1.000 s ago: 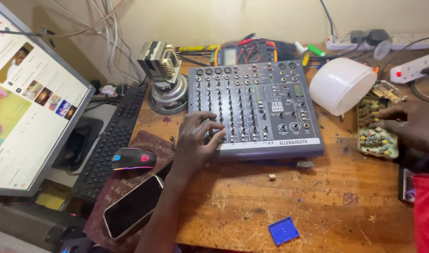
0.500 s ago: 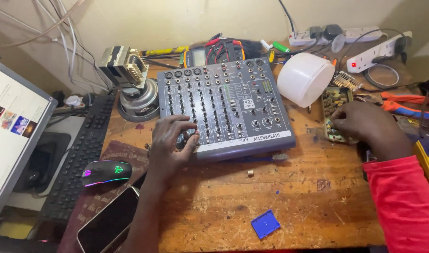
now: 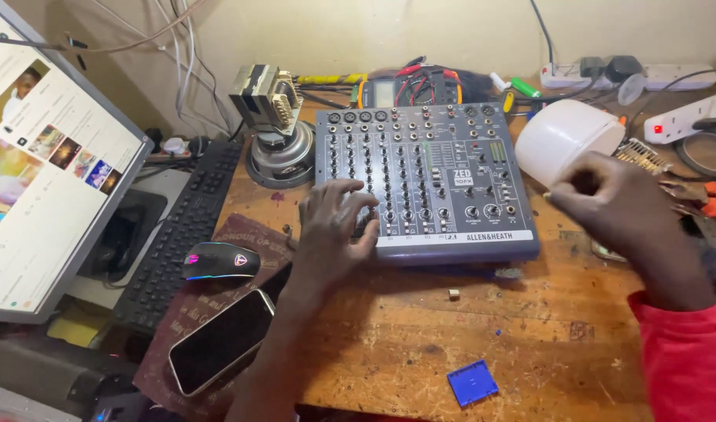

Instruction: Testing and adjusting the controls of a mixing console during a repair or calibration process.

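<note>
A grey audio mixer with rows of knobs lies on the wooden bench. My left hand rests on its near left corner, fingers spread over the lowest knobs. My right hand hovers to the right of the mixer in a red sleeve. Its fingertips are bunched together and I see nothing between them. It is just in front of a white plastic dome. A green circuit board shows partly behind that hand.
On the left are a tilted monitor, a black keyboard, a lit mouse and a phone. A transformer on a speaker magnet and a multimeter stand behind the mixer. A blue square cover lies near the front edge. Power strips are at the right.
My right hand has lifted off the circuit board and come toward the mixer with its fingers bunched. The view has swung back to the left. My left hand stays on the mixer.
</note>
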